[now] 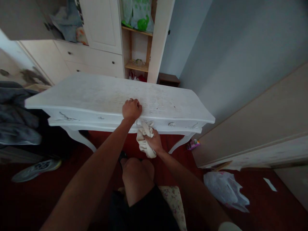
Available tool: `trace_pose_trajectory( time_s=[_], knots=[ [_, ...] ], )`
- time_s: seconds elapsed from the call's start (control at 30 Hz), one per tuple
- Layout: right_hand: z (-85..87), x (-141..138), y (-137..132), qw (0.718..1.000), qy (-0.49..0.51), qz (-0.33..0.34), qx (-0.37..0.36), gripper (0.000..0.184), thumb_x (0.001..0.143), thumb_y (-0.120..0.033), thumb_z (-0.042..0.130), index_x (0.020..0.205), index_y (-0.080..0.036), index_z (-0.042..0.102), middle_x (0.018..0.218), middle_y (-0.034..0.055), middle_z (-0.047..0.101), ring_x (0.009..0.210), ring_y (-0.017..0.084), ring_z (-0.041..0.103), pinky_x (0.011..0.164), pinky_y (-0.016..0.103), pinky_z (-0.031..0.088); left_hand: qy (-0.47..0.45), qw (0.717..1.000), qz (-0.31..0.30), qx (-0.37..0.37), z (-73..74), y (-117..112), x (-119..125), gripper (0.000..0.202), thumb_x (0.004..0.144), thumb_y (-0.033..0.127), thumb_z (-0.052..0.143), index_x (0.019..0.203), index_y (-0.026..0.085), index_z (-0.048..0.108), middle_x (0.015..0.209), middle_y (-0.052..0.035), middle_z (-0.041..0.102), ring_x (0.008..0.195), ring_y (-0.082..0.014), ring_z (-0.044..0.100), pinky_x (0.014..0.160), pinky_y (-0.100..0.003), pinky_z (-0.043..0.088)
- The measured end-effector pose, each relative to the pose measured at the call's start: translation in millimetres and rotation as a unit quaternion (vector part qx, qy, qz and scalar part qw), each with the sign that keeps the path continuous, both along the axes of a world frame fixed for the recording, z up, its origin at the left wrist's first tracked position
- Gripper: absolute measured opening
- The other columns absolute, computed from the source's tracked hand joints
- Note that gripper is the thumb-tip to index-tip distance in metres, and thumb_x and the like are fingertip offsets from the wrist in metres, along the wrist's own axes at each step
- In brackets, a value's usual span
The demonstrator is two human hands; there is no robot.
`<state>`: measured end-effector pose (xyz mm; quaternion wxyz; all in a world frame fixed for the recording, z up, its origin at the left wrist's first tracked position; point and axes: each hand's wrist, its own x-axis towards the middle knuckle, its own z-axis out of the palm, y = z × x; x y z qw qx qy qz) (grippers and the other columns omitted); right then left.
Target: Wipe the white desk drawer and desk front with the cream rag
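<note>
A white console table [96,93] with a scuffed, dusty top stands in front of me. My left hand [131,109] rests as a closed fist on the table's front edge, gripping it. Just below, my right hand [154,141] is closed around a crumpled white cloth [145,141] and presses it against the table's front apron [168,123], near a small decorative handle. My knee [137,173] is raised beneath both hands.
A white wardrobe with drawers and open wooden shelves [137,65] stands behind the table. Grey clothing [14,115] piles at the left, a shoe [36,170] lies on the red floor, and a plastic bag [225,189] lies at the right beside a leaning board [260,128].
</note>
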<state>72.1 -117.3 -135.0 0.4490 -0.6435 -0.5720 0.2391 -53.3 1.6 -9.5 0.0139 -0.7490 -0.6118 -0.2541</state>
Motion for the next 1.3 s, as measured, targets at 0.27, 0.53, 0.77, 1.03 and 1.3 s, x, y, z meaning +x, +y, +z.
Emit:
trace_pose_trajectory(
  time_s=[0.27, 0.53, 0.77, 1.03, 1.3],
  knots=[
    [54.0, -10, -1, 0.981, -0.182, 0.032, 0.055, 0.055, 0.086, -0.03, 0.064, 0.138, -0.023, 0.05, 0.132, 0.0101, 0.056, 0.119, 0.025, 0.059, 0.101, 0.037, 0.051, -0.004, 1.0, -0.002, -0.008, -1.4, 2, -1, 0.032, 0.093, 0.025, 0.043, 0.107, 0.017, 0.07, 0.109, -0.0164, 0.067, 0.108, -0.0314, 0.06, 0.085, -0.039, 0.047],
    [56.6, -24, 13, 0.893, -0.433, 0.076, -0.097, 0.05, 0.088, -0.031, 0.067, 0.135, -0.028, 0.051, 0.138, 0.013, 0.049, 0.108, 0.026, 0.065, 0.086, 0.037, 0.058, 0.0, 1.0, -0.004, -0.014, 1.2, 2, -1, 0.033, 0.093, 0.026, 0.042, 0.108, 0.016, 0.069, 0.11, -0.0168, 0.068, 0.107, -0.0317, 0.06, 0.086, -0.04, 0.048],
    [55.0, 13, 0, 0.875, -0.468, 0.034, -0.119, 0.053, 0.091, -0.039, 0.066, 0.14, -0.028, 0.049, 0.141, 0.0133, 0.05, 0.107, 0.026, 0.066, 0.083, 0.035, 0.057, -0.012, 1.0, -0.006, -0.02, -0.6, 4, -1, 0.033, 0.093, 0.026, 0.042, 0.109, 0.016, 0.069, 0.111, -0.0176, 0.067, 0.109, -0.0322, 0.059, 0.087, -0.041, 0.048],
    [54.2, 82, -24, 0.852, -0.487, -0.077, -0.176, 0.053, 0.095, -0.042, 0.058, 0.144, -0.027, 0.047, 0.139, 0.0151, 0.052, 0.104, 0.027, 0.068, 0.08, 0.035, 0.056, -0.021, 1.0, -0.001, -0.008, -0.7, 4, 0, 0.033, 0.092, 0.025, 0.042, 0.106, 0.016, 0.07, 0.109, -0.0178, 0.069, 0.106, -0.0323, 0.061, 0.086, -0.042, 0.048],
    [54.0, 135, -43, 0.844, -0.478, -0.119, -0.215, 0.052, 0.096, -0.039, 0.055, 0.146, -0.025, 0.049, 0.128, 0.0145, 0.061, 0.102, 0.027, 0.069, 0.081, 0.035, 0.054, -0.016, 1.0, -0.004, -0.012, 1.9, 2, -1, 0.032, 0.091, 0.025, 0.043, 0.105, 0.017, 0.07, 0.11, -0.0174, 0.068, 0.107, -0.0327, 0.061, 0.086, -0.042, 0.048]
  ],
)
